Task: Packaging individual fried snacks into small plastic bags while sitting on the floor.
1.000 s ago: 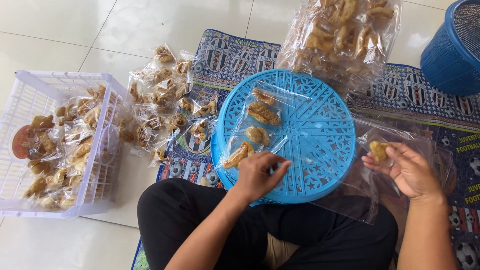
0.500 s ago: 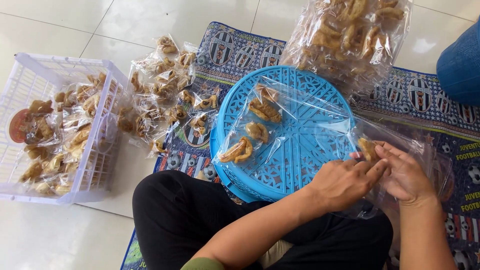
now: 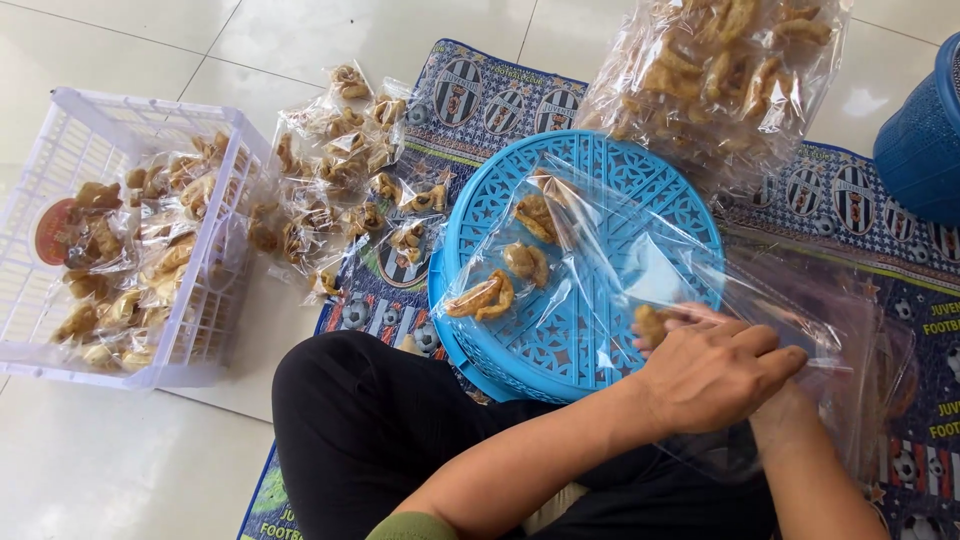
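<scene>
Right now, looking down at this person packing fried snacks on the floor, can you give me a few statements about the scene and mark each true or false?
1. The round blue plastic basket lies upside down with clear bags on it. True.
2. The white plastic crate is empty. False: it holds packed snack bags.
3. The left hand is at a fried snack piece. True.
4. The large clear sack of snacks sits inside the crate. False: it stands on the patterned mat, behind the basket.
5. The right hand is in full view. False: the left hand mostly covers it.
</scene>
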